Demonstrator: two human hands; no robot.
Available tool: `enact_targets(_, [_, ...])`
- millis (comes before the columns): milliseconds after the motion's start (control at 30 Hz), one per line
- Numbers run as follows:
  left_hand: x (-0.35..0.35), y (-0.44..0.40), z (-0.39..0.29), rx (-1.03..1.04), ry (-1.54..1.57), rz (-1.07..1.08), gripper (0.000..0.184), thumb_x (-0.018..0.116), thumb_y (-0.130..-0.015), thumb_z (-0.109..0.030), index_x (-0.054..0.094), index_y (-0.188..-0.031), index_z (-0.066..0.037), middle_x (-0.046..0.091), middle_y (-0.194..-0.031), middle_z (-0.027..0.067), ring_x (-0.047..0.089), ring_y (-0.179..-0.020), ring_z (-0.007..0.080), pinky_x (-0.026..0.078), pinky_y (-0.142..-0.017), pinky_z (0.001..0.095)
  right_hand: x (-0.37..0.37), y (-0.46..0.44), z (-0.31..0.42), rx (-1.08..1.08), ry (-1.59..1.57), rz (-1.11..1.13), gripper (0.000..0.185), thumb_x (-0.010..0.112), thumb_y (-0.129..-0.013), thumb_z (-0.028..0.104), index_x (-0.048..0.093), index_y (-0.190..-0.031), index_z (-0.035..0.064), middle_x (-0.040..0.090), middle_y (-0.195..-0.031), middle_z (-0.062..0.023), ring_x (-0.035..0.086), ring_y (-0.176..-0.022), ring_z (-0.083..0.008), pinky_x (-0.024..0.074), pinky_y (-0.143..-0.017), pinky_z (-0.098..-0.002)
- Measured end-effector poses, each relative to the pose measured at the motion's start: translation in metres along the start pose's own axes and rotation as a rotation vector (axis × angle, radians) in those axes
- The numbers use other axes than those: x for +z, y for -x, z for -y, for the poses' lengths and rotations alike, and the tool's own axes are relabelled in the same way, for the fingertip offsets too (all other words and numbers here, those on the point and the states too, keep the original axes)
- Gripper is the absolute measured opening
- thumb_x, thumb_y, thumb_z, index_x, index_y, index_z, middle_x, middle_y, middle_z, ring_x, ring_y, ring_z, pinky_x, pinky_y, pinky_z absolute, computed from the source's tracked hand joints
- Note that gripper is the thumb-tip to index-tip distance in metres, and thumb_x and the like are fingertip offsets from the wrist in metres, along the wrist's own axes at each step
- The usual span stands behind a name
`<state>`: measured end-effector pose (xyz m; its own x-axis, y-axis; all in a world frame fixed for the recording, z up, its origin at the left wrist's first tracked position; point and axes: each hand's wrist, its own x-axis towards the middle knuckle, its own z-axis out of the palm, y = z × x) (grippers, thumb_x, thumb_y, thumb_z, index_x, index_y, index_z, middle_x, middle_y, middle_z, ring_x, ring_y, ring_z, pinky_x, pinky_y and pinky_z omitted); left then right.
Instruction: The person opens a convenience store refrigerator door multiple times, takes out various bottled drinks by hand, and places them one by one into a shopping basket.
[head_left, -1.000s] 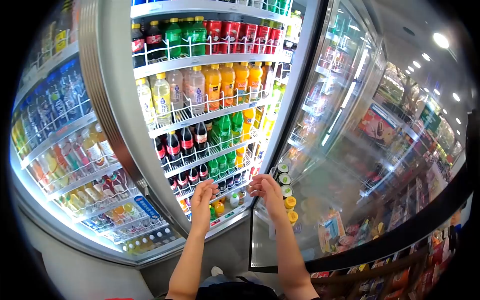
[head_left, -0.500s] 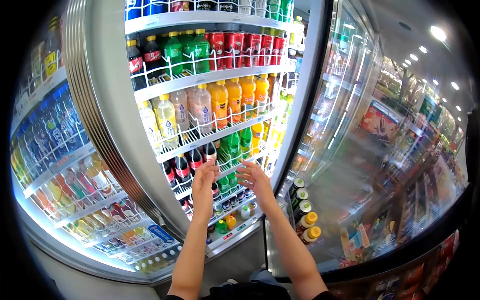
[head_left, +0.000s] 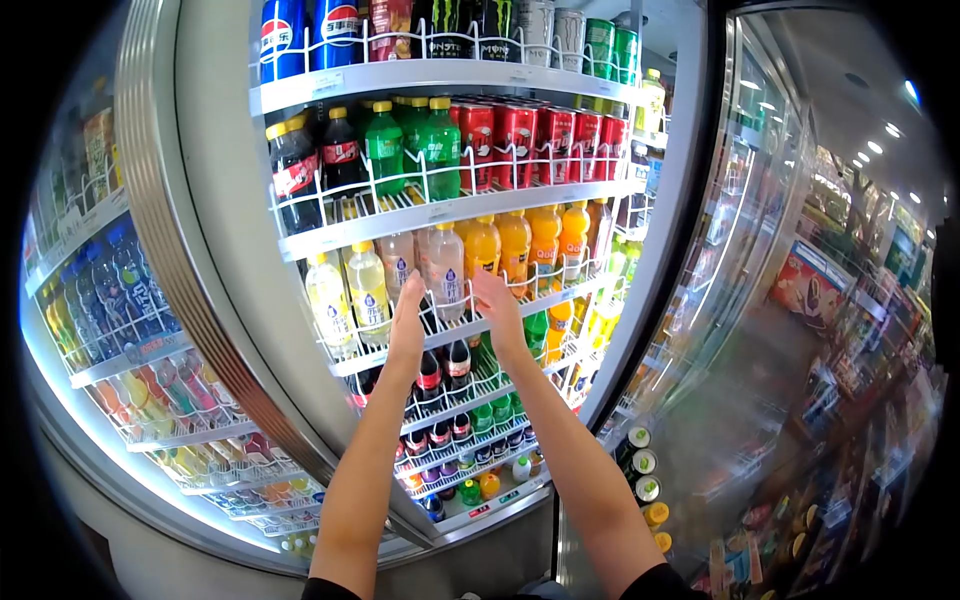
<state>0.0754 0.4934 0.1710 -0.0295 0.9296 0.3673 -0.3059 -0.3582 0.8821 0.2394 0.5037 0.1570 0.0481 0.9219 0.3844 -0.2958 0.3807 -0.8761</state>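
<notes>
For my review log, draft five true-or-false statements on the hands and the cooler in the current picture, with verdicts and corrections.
1. In this view, a clear bottle appears between the left hand and the right hand. True.
2. Red cans stand one row above the orange bottles. True.
3. The right hand grips one of the red cans. False: it looks open, at the level of the orange bottles.
4. The top row in view holds only green bottles. False: it holds cans, including blue cans.
5. Glass closes off the rows before the hands. False: the glass door stands open.
</notes>
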Motion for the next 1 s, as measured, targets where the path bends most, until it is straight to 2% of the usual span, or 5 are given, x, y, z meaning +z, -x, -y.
enact_targets(167, [0.003, -0.035, 0.026, 0.025, -0.043, 0.051, 0.074, 0.028, -0.104, -0.055, 0.028, -0.151, 0.002, 0.030, -0.157, 0.0148, 0.022, -0.148, 0.0269, 0.009, -0.122, 0.0379, 0.002, -0.034, -0.025, -0.131, 0.197, -0.059, 0.055, 0.038, -0.104, 0.038, 0.054, -0.133, -0.0052, 0.061, -0.129, -0.0184, 0.055, -0.123, -0.0275, 0.0389, -0.105, -0.0335])
enact_targets(433, [0.016, -0.036, 0.028, -0.057, -0.126, 0.066, 0.073, 0.024, -0.105, -0.056, 0.030, -0.150, 0.001, 0.033, -0.154, 0.0128, 0.028, -0.143, 0.0237, 0.017, -0.118, 0.0344, -0.003, -0.049, -0.037, -0.102, 0.427, -0.045, 0.068, 0.030, -0.104, 0.050, 0.058, -0.125, -0.0079, 0.064, -0.120, -0.0261, 0.057, -0.117, -0.0397, 0.0424, -0.100, -0.0376])
enact_targets(567, [0.006, -0.050, 0.055, -0.042, -0.185, -0.004, 0.072, 0.024, -0.105, -0.055, 0.033, -0.147, 0.002, 0.035, -0.152, 0.0131, 0.028, -0.142, 0.0233, 0.015, -0.118, 0.0350, -0.008, -0.039, -0.004, 0.074, 0.612, 0.128, 0.070, 0.025, -0.104, 0.053, 0.053, -0.137, -0.0025, 0.058, -0.134, -0.0138, 0.060, -0.109, -0.0227, 0.0465, -0.095, -0.0319])
enact_targets(833, [0.011, -0.031, 0.034, 0.093, -0.222, 0.029, 0.058, 0.031, -0.106, -0.045, 0.042, -0.142, 0.000, 0.041, -0.144, 0.0147, 0.034, -0.137, 0.0243, 0.021, -0.116, 0.0348, -0.003, -0.028, -0.024, -0.130, 0.093, 0.137, 0.076, 0.019, -0.105, 0.054, 0.042, -0.142, -0.0095, 0.046, -0.147, -0.0174, 0.040, -0.139, -0.0268, 0.0274, -0.116, -0.0363])
enact_targets(1000, [0.010, -0.017, 0.024, 0.263, -0.302, 0.031, 0.051, 0.033, -0.107, -0.035, 0.041, -0.144, -0.001, 0.041, -0.143, 0.0161, 0.035, -0.138, 0.0271, 0.023, -0.115, 0.0365, 0.003, -0.007, -0.018, -0.117, -0.015, 0.124, 0.077, 0.018, -0.105, 0.053, 0.040, -0.143, -0.0102, 0.046, -0.147, -0.0190, 0.042, -0.138, -0.0284, 0.0271, -0.117, -0.0395])
